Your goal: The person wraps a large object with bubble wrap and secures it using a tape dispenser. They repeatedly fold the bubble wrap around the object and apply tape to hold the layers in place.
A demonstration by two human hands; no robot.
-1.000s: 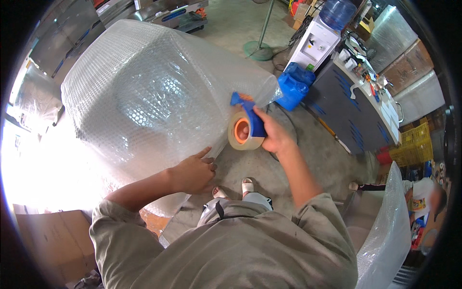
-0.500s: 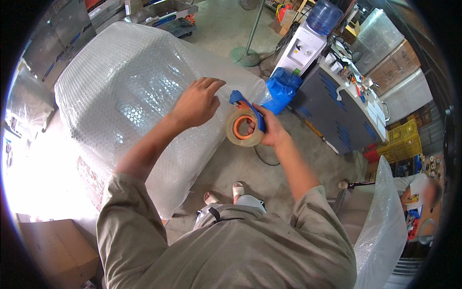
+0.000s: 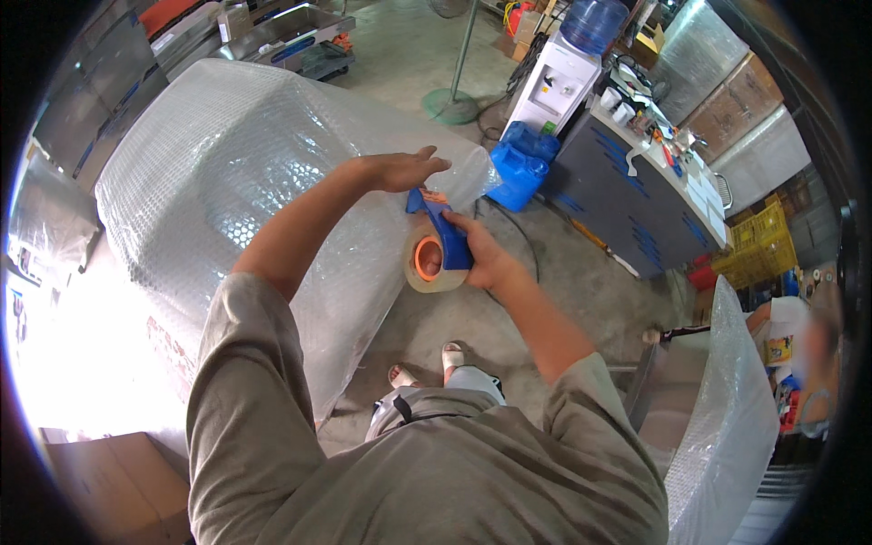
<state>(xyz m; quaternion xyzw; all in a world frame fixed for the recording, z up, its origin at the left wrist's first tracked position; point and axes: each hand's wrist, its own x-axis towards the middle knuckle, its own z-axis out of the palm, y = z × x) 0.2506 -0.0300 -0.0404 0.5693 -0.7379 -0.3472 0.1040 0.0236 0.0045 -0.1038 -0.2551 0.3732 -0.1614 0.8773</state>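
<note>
My right hand (image 3: 486,252) grips a blue tape dispenser (image 3: 449,238) with a wide roll of clear tape (image 3: 438,280) on an orange hub. A finger shows through the hub's hole. My left hand (image 3: 400,170) is held flat with its fingers stretched out, just above the dispenser's front end. It appears to hold nothing; whether it touches the wrap or the tape I cannot tell. Beneath and to the left lies a large bulky object covered in bubble wrap (image 3: 209,163), its wrap reaching out in a loose, shiny flap past my hands.
A blue jug (image 3: 522,173) stands on the floor by a white water dispenser (image 3: 556,86). Right of it is a cluttered grey workbench (image 3: 627,195). A cardboard box (image 3: 118,481) sits at lower left. Another bubble-wrapped item (image 3: 727,409) and a person (image 3: 788,331) are at right.
My left hand has moved right and flattened out. The tape dispenser in my right hand has come slightly left and nearer to me, its handle turned more upright.
</note>
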